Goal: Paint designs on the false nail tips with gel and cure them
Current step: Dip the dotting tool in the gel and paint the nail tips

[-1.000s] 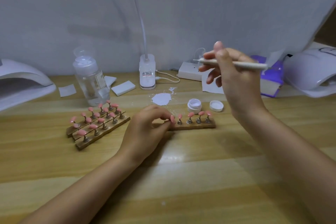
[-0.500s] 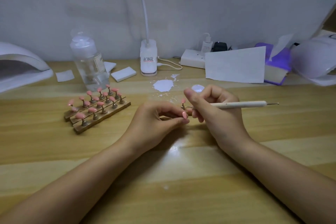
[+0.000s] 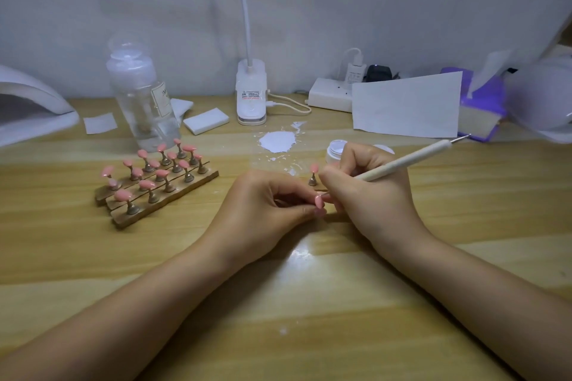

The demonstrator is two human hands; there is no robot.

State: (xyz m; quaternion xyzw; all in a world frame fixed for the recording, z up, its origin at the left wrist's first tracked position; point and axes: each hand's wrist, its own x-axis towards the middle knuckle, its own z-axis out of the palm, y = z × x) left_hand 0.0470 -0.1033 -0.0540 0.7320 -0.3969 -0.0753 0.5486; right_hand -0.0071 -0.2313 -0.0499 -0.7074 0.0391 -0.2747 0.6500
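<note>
left hand pinches pink nail tip; right hand grips dotting pen, tip touching nail

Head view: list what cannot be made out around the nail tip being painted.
- Any painted design on the pink nail tip: too small to tell.
- The working end of the dotting pen: hidden behind the right hand.
- The wooden strip under that tip: covered by the left hand and the right hand.
- The gel jar: its contents are partly hidden by the right hand.
- The bottle: its label is blurred.
</note>
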